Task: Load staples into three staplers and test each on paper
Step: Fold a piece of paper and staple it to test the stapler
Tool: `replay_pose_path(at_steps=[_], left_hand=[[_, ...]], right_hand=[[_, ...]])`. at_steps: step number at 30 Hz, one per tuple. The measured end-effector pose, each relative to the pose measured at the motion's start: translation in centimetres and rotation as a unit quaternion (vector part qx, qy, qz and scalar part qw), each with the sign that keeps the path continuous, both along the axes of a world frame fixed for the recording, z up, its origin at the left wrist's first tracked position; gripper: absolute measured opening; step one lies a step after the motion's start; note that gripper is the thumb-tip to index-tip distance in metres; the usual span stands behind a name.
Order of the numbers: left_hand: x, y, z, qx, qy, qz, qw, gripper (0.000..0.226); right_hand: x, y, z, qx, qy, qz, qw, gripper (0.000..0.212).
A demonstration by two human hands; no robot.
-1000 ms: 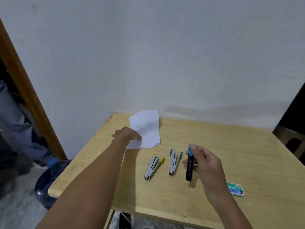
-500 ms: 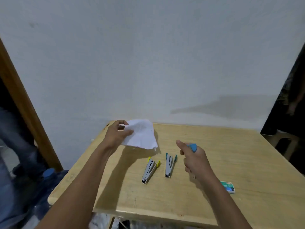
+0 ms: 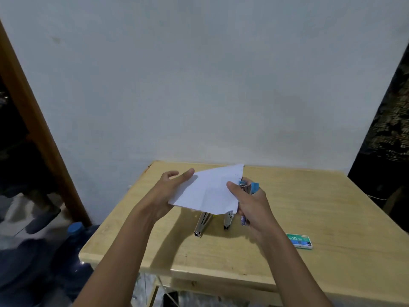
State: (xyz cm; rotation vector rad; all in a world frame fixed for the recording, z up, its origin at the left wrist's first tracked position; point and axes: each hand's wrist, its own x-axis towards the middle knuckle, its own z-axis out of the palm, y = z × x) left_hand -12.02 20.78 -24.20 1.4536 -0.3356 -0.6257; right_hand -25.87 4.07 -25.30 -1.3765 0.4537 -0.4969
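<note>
My left hand point(image 3: 168, 191) holds a white sheet of paper point(image 3: 208, 191) above the wooden table point(image 3: 309, 207), gripping its left edge. My right hand point(image 3: 250, 202) is shut on a blue-tipped stapler point(image 3: 249, 188) held upright, its jaws at the paper's right edge. Two more staplers lie on the table under the paper: one to the left point(image 3: 202, 222) and one to the right point(image 3: 228, 219), both partly hidden by the sheet. A green box of staples point(image 3: 299, 240) lies on the table to the right of my right arm.
The table stands against a white wall point(image 3: 199, 85). A blue water jug point(image 3: 75, 251) sits on the floor left of the table, beside a brown door frame point(image 3: 33, 120). A dark patterned surface point(image 3: 389, 129) is at the far right.
My left hand lifted the paper off the table and carried it right, over the staplers. My right hand raised the blue stapler and brought it to the paper's right edge.
</note>
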Motion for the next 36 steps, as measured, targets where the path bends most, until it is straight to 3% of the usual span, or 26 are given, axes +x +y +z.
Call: replay_pose_path(at_steps=[3,7,10,15,20,26,29,32,34,36], left_hand=[[-1.1,0.3,-0.5,0.017,0.047,-0.095,0.994,0.052],[-1.7,-0.1,-0.9,-0.044,0.016,-0.062,0.997,0.035],[-1.8,-0.2,-0.8,-0.074,-0.02,-0.04,0.996,0.035],[-2.4,-0.9,-1.4,-0.036,-0.096,-0.006,0.995,0.036],[-2.7,-0.8,-1.5,-0.031,-0.083,-0.021,0.996,0.033],[-3.5,-1.2,-1.8,-0.027,-0.107,0.039,0.993,0.026],[-4.3,-0.9,-2.8,-0.111,-0.004,0.013,0.994,0.041],[-5.9,-0.6,-4.4,-0.242,0.197,-0.005,0.95,0.057],[-7.0,-0.9,-5.6,-0.262,0.229,-0.017,0.937,0.062],[-7.8,-1.5,-6.4,-0.233,0.201,-0.022,0.951,0.057]], right_hand=[[-0.9,0.1,0.1,-0.043,-0.013,0.014,0.999,0.018],[-2.4,0.0,0.2,-0.066,-0.011,0.055,0.996,0.016],[-3.5,-0.2,-0.8,-0.064,0.007,0.037,0.997,0.018],[-4.1,-0.2,-2.2,-0.046,0.027,0.005,0.999,0.017],[-4.4,-0.7,-2.1,-0.039,0.03,0.003,0.999,0.014],[-3.8,-0.2,-2.3,-0.063,0.023,-0.07,0.995,0.009],[-3.6,-0.2,-2.0,-0.032,0.01,-0.087,0.996,0.005],[-3.5,-0.4,-1.7,-0.01,0.01,-0.099,0.995,0.008],[-3.3,-0.4,-1.7,-0.008,0.024,-0.109,0.994,0.014],[-3.0,-0.4,-1.8,-0.018,0.043,-0.101,0.994,0.024]])
